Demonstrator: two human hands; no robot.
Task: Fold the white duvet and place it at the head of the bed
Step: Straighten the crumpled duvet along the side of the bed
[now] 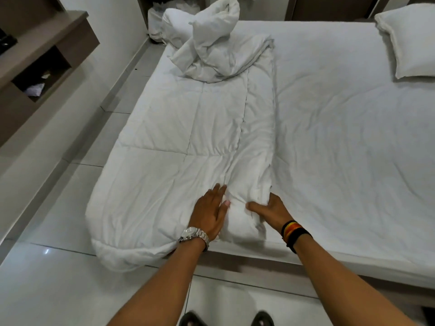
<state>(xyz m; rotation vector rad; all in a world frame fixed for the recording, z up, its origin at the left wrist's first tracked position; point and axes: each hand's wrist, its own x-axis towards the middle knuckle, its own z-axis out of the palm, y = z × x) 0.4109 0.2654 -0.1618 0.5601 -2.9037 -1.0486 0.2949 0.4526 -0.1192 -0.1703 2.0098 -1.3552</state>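
Observation:
The white quilted duvet (pixel 188 137) lies as a long folded strip along the left side of the bed (pixel 341 137). Its far end is bunched into a loose heap (pixel 216 43), and its near left corner hangs over the bed's edge. My left hand (pixel 210 214), with a silver watch on the wrist, rests flat on the duvet's near end, fingers apart. My right hand (pixel 270 209), with dark wristbands, grips the duvet's right edge at the near end, fingers curled under the fabric.
A white pillow (pixel 409 38) lies at the bed's far right. A second pillow or bundle of linen (pixel 174 22) sits beyond the far left corner. A brown wall shelf unit (pixel 40 60) hangs at the left. White tiled floor (pixel 58 278) runs beside the bed.

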